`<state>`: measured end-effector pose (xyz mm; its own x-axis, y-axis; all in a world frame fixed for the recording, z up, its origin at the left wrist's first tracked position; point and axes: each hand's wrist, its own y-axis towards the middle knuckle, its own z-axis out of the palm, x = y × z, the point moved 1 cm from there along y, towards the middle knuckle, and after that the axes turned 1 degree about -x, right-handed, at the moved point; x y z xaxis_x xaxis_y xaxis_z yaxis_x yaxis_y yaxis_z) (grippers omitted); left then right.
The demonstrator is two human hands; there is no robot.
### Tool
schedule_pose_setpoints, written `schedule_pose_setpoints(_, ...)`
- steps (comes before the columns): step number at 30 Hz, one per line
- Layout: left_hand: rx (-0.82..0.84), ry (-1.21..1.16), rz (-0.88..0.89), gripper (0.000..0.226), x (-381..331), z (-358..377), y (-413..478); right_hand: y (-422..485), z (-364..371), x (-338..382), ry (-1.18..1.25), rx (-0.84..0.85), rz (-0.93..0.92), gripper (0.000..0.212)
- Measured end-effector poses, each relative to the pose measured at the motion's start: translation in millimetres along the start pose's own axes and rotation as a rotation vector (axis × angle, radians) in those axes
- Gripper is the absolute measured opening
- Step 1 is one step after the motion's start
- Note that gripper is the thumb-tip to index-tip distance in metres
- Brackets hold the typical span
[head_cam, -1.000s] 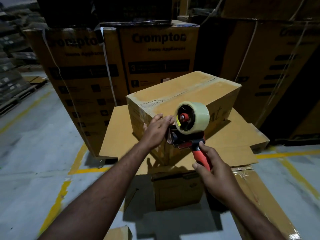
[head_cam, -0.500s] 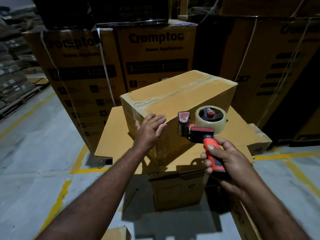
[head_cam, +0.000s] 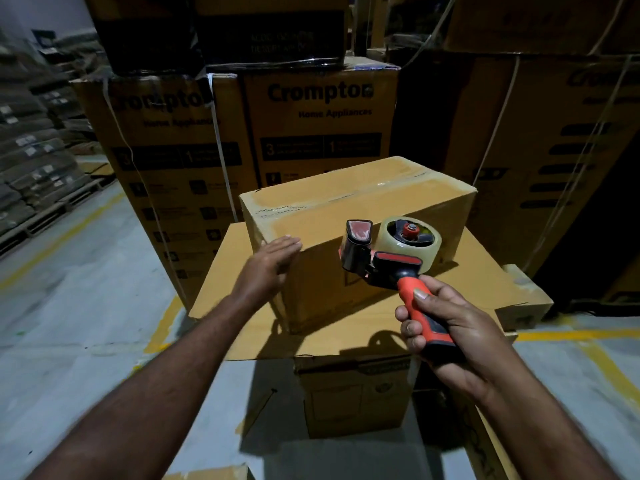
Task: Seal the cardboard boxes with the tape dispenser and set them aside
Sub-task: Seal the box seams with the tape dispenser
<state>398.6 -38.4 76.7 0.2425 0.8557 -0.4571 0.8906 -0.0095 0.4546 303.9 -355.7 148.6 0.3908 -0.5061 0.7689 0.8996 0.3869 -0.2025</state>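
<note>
A closed brown cardboard box [head_cam: 363,202] with clear tape along its top seam stands on a flat cardboard sheet [head_cam: 467,271]. My left hand [head_cam: 268,265] lies with straight fingers against the box's near top corner. My right hand [head_cam: 440,327] grips the orange handle of a tape dispenser [head_cam: 388,251]. The dispenser, with its clear tape roll, is held in the air just in front of the box's near face, apart from it.
The sheet lies on a smaller carton [head_cam: 356,393] on the grey floor. Tall strapped Crompton cartons [head_cam: 318,126] stand close behind and to the right. Stacked goods on pallets [head_cam: 31,168] line the far left. Yellow floor lines [head_cam: 166,320] cross below.
My right hand pulled the dispenser off the box's near corner, turned it flat and drew it back to the right. My left hand's fingers straightened against the box corner.
</note>
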Motion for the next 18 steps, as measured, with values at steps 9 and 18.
schedule_pose_setpoints(9,0.034,0.152,-0.305,0.046,36.1,-59.6,8.5,1.4,-10.2,18.2,-0.03,0.023,-0.035,0.057)
schedule_pose_setpoints(18,0.415,-0.717,-0.678,0.063,-117.5,-33.1,88.1,47.2,-14.3,39.3,-0.192,-0.012,-0.165,0.054)
